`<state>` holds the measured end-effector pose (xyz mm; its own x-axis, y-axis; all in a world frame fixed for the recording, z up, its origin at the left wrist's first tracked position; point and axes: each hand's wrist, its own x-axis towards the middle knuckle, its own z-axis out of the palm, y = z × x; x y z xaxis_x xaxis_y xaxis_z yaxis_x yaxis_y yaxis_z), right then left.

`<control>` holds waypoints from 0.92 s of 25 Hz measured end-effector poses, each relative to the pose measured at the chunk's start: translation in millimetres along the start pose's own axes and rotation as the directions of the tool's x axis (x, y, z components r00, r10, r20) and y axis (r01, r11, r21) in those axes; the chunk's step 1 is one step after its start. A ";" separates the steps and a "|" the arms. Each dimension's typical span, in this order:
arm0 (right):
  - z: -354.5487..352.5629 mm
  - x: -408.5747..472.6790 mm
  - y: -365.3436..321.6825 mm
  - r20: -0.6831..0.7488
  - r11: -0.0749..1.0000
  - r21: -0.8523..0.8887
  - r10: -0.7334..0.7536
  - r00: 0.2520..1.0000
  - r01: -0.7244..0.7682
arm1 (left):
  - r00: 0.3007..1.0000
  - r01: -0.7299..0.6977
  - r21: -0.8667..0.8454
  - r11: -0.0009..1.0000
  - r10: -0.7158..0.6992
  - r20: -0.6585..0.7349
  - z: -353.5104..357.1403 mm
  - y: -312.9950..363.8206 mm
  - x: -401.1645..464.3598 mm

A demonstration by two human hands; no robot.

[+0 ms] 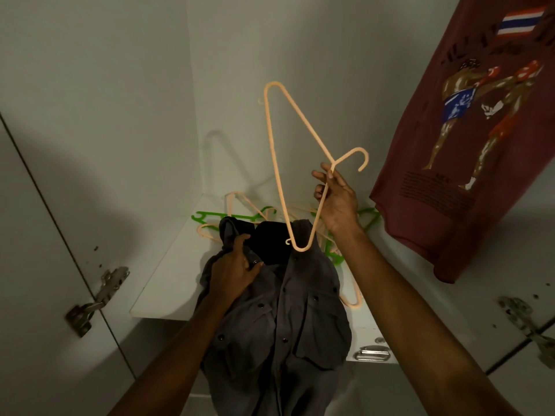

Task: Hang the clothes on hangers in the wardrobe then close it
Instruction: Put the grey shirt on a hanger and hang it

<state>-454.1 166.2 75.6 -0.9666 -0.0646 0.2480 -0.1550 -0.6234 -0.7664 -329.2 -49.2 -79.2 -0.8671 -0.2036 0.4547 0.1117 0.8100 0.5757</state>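
A grey button-up shirt [282, 313] hangs over the front edge of the white wardrobe shelf [168, 283]. My left hand [234, 271] grips its left collar, holding the neck open. My right hand [336, 199] holds a peach plastic hanger [277, 163] at the base of its hook, tilted on end, with its lower corner touching the shirt's open collar. A maroon T-shirt [468, 139] with a boxer print hangs at the upper right inside the wardrobe.
Several loose peach and green hangers [228, 217] lie on the shelf behind the shirt. The open left door [36, 265] and right door [528, 340] show metal hinges. A drawer with a metal handle [372, 354] sits below the shelf.
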 end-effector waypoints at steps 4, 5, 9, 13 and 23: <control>19.7 -1.6 35.0 0.091 0.995 0.055 0.078 0.993 -0.083 | 0.992 -0.127 0.025 0.992 0.127 -0.004 -2.6 1.1 -4.0; 22.5 -2.9 42.3 0.118 0.994 0.056 0.089 0.989 -0.096 | 0.989 -0.149 0.044 0.988 0.149 0.003 -2.4 1.7 -4.5; 25.3 -4.8 58.1 0.192 0.992 0.047 0.110 0.975 -0.121 | 0.979 -0.202 -0.008 0.979 0.202 0.031 0.6 -2.8 -6.5; 14.1 2.5 63.8 0.210 0.979 0.091 0.159 0.965 -0.181 | 0.981 -0.189 -0.152 0.970 0.182 -0.063 1.0 -8.8 -5.7; -8.1 7.1 82.8 0.146 0.961 0.076 0.253 0.956 -0.266 | 0.986 -0.153 0.033 0.988 0.151 0.065 9.3 -8.4 1.8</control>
<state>-475.5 120.5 9.1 -0.9338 -0.3335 0.1297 0.1236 -0.6408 -0.7577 -336.3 -51.2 -89.5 -0.8700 -0.0432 0.4911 0.2268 0.8494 0.4766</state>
